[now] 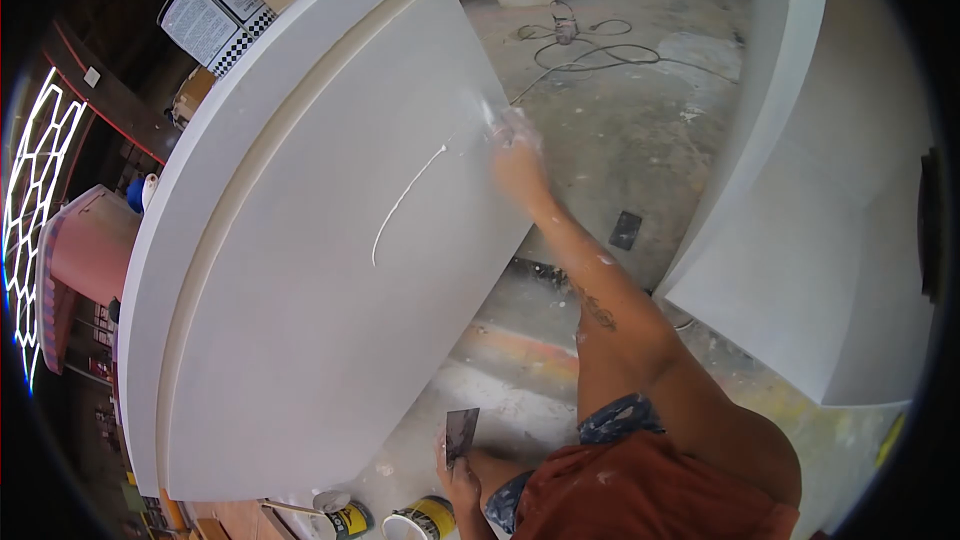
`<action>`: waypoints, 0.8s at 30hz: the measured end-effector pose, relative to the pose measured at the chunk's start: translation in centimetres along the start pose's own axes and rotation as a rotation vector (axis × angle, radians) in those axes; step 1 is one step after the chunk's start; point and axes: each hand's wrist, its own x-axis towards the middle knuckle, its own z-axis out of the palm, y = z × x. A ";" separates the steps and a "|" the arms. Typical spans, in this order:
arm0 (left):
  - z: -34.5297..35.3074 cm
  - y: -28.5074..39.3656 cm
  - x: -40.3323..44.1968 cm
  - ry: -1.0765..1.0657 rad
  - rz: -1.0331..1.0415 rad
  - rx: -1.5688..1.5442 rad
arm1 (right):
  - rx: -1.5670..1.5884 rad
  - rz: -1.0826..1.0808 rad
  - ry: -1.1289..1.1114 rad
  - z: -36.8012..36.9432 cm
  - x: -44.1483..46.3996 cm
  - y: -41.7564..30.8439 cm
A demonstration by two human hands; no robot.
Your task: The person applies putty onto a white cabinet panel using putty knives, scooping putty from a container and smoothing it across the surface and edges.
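Observation:
A large pale grey curved panel (330, 340) stands tilted in front of me. A thin raised line of white filler (400, 200) runs along its face. At the panel's right edge, my right hand (517, 152) is closed on a putty knife (488, 113), blurred by motion and held against the surface. White smears cover those fingers. Low in the view, my left hand (461, 485) grips a flat dark scraper (461, 432) with its blade pointing up, apart from the panel.
Open cans (420, 520) stand on the floor near my left hand. Another white curved piece (780, 270) rises on the right. A cable (600, 62) and a dark flat pad (625, 230) lie on the concrete. A tin (213, 15) appears behind the panel's top edge.

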 end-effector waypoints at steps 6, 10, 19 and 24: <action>-0.7 -0.7 -0.3 0.008 -0.008 0.042 | 0.020 0.095 0.038 0.2 2.6 -0.6; -1.8 -2.5 -0.9 0.023 -0.191 -0.063 | -0.008 -0.060 0.011 0.8 -0.1 -2.8; 1.7 0.7 -0.2 0.257 -0.193 -0.812 | 0.046 -0.195 -0.300 1.3 -11.6 -13.4; 0.2 -2.5 -1.2 0.239 -0.233 -0.956 | 0.080 -0.339 -0.379 1.9 -17.0 -14.6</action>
